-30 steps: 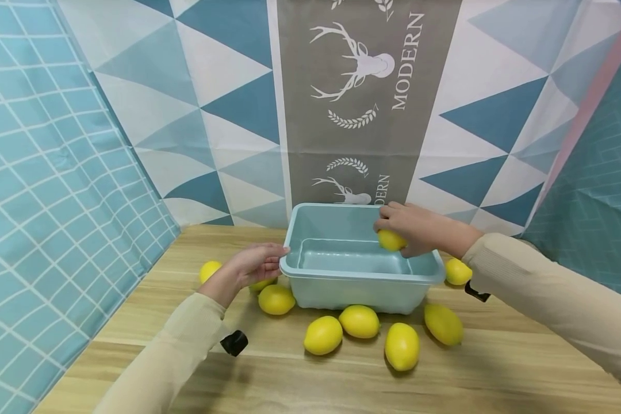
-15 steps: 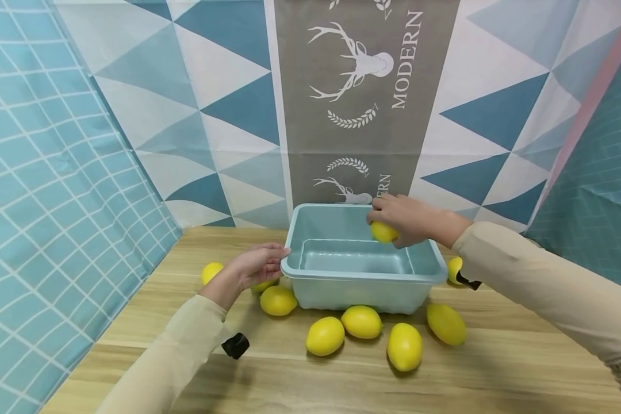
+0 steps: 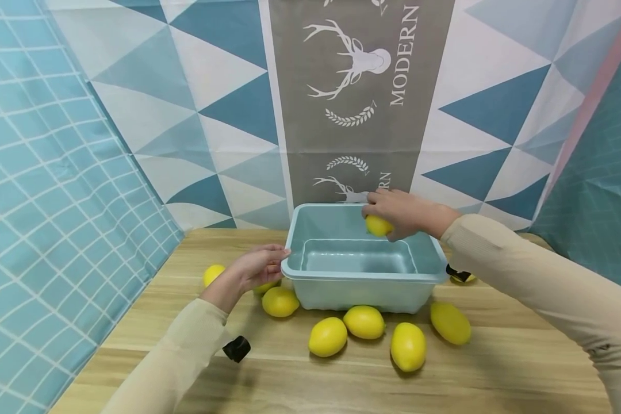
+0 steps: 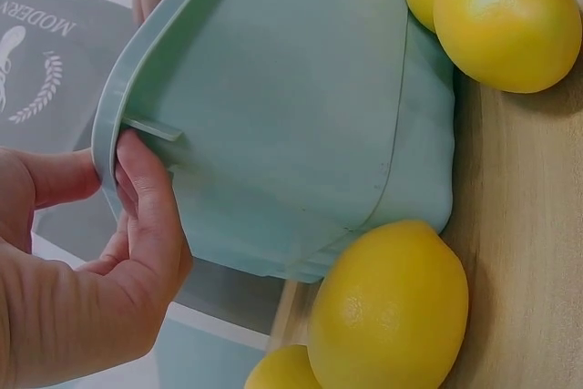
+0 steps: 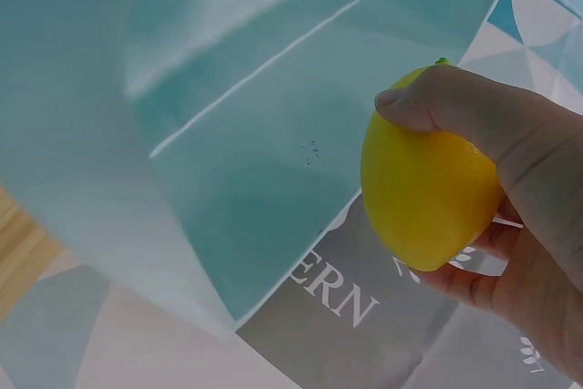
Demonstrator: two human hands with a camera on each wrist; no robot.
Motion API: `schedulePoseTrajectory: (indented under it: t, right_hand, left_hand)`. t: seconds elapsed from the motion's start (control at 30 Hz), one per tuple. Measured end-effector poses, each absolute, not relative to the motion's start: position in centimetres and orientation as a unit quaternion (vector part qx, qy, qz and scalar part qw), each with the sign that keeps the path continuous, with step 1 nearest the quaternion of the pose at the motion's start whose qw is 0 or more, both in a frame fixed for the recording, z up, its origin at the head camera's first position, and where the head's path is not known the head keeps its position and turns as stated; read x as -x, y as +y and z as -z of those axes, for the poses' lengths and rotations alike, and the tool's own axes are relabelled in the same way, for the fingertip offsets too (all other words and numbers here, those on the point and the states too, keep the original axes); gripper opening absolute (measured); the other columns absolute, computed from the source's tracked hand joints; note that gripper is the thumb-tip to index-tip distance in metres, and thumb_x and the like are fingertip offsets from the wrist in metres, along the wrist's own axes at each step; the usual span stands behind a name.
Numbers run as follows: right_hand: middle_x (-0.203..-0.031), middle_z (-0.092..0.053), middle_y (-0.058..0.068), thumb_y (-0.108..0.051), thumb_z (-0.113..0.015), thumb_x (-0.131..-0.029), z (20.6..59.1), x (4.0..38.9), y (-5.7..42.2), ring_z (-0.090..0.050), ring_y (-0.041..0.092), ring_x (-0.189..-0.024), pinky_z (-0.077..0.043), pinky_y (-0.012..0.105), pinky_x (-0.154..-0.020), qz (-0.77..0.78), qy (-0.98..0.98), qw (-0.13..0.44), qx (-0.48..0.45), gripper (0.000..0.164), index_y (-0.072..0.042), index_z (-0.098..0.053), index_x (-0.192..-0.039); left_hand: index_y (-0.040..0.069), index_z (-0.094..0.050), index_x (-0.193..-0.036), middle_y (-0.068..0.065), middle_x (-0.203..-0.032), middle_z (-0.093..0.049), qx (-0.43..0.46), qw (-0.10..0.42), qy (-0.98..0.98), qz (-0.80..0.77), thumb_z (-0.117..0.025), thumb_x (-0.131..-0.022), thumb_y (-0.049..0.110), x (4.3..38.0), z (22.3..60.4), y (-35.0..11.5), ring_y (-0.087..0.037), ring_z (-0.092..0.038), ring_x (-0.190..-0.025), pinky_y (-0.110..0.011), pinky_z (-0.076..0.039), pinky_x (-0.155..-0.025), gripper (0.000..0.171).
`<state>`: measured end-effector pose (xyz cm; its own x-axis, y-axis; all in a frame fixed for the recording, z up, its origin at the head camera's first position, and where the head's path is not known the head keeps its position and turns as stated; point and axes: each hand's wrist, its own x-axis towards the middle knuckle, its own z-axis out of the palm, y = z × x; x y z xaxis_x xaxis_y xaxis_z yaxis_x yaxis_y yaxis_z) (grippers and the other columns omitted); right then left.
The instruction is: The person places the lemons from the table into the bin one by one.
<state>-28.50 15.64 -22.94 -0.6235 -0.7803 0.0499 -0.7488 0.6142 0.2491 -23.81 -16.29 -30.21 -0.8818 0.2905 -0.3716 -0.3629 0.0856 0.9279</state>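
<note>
A light blue-green plastic bin (image 3: 362, 292) stands on the wooden table against the patterned backdrop, its inside bare. My left hand (image 3: 256, 267) pinches the bin's left rim, thumb on the outer lip and fingers curled under it, as the left wrist view shows closely. Over the bin's back right part, my right hand (image 3: 401, 214) holds a lemon (image 5: 428, 175) between thumb and fingers. In the right wrist view the lemon's small green tip (image 5: 443, 61) points up beside the thumb.
Several lemons lie around the bin: one lemon (image 3: 364, 322) at its front wall, another lemon (image 3: 408, 347) nearer me, one lemon (image 3: 450, 323) at front right. More lie by my left wrist, including a lemon (image 3: 280, 302). Another lemon (image 3: 463, 278) is mostly behind my right forearm.
My right hand has moved left and slightly back over the bin with the lemon in its grip. My left hand stays on the rim. The head view has shifted slightly.
</note>
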Motion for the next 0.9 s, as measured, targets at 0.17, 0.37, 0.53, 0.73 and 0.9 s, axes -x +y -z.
schedulePoseTrajectory:
  t: [0.17,0.37,0.53,0.73,0.9]
  right_hand:
    - [-0.101,-0.055,0.008,-0.015,-0.085,-0.066,22.8,29.1,15.4,-0.050,0.026,-0.095,-0.050,0.044,-0.084,0.100,-0.896,0.075,-0.425,0.051,-0.012,-0.061,-0.110]
    - [-0.099,-0.055,0.009,-0.013,-0.084,-0.065,22.5,29.6,15.1,-0.050,0.026,-0.094,-0.050,0.044,-0.085,0.077,-0.898,0.078,-0.426,0.050,-0.011,-0.061,-0.109]
    - [-0.100,-0.055,0.009,-0.013,-0.083,-0.066,22.8,29.9,15.0,-0.050,0.027,-0.094,-0.049,0.044,-0.085,0.072,-0.896,0.072,-0.432,0.049,-0.010,-0.061,-0.110]
    - [-0.101,-0.056,0.008,-0.014,-0.083,-0.067,23.1,30.1,14.9,-0.050,0.026,-0.097,-0.050,0.044,-0.086,0.070,-0.899,0.070,-0.427,0.050,-0.011,-0.061,-0.111]
    - [-0.102,-0.056,0.007,-0.014,-0.083,-0.067,23.3,30.0,14.8,-0.050,0.026,-0.098,-0.049,0.044,-0.087,0.067,-0.904,0.061,-0.419,0.050,-0.012,-0.061,-0.112]
  left_hand:
    - [-0.003,-0.035,-0.138,0.002,-0.088,-0.060,0.020,0.248,0.690,-0.680,-0.049,-0.100,0.017,23.9,30.1,-16.4,-0.005,-0.058,-0.071,-0.015,-0.053,-0.069,0.046]
    - [-0.003,-0.034,-0.139,0.002,-0.087,-0.059,0.018,0.246,0.687,-0.683,-0.049,-0.100,0.017,24.0,29.9,-16.3,-0.005,-0.058,-0.071,-0.014,-0.053,-0.067,0.046]
    - [-0.002,-0.036,-0.136,0.003,-0.085,-0.060,0.020,0.245,0.688,-0.683,-0.049,-0.100,0.016,23.9,29.8,-16.3,-0.005,-0.058,-0.070,-0.015,-0.053,-0.067,0.043]
    - [0.000,-0.040,-0.133,0.002,-0.085,-0.060,0.028,0.242,0.690,-0.681,-0.049,-0.100,0.017,23.8,29.9,-16.3,-0.005,-0.058,-0.069,-0.014,-0.052,-0.065,0.038]
    - [0.000,-0.041,-0.131,0.002,-0.085,-0.060,0.029,0.240,0.690,-0.683,-0.050,-0.100,0.017,23.7,30.1,-16.3,-0.005,-0.058,-0.069,-0.015,-0.053,-0.067,0.037]
